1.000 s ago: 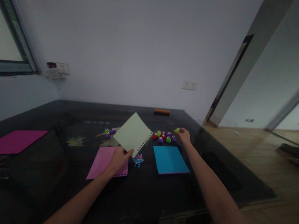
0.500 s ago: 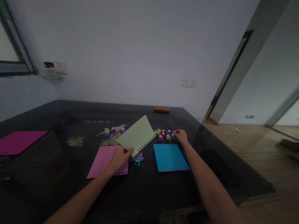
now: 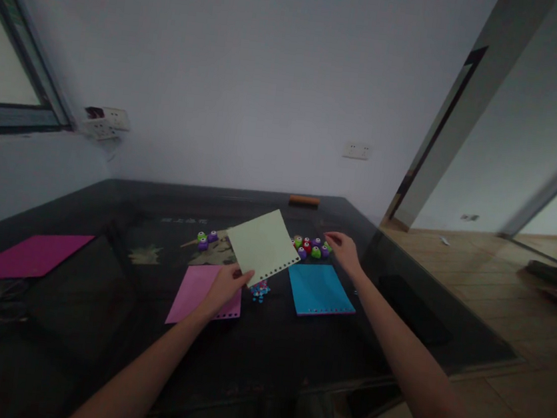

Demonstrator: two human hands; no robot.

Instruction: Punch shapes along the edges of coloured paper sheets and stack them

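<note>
The left hand (image 3: 223,286) pinches the near corner of a pale green punched sheet (image 3: 263,245), its grip closed on the paper and lifting it clear of the dark bench (image 3: 97,296); over the last second the sheet has tipped from a steep slant to lie flatter, its perforated edge now turned toward the blue sheet (image 3: 318,289). The right hand (image 3: 345,251) a second ago had a small green punch between its fingertips beside the cluster of little paper punches (image 3: 312,247); now its grip is loosely open and holds nothing, drawn back just to the right of the cluster, so the punch seems to have been set down among the others. Under the left wrist lies a pink sheet (image 3: 198,292), and just beyond it a small heap of coloured punched-out bits (image 3: 260,291). Three more punches (image 3: 205,238) sit to the left of the lifted sheet, and a magenta sheet (image 3: 26,256) lies well apart at the bench's left side.
</note>
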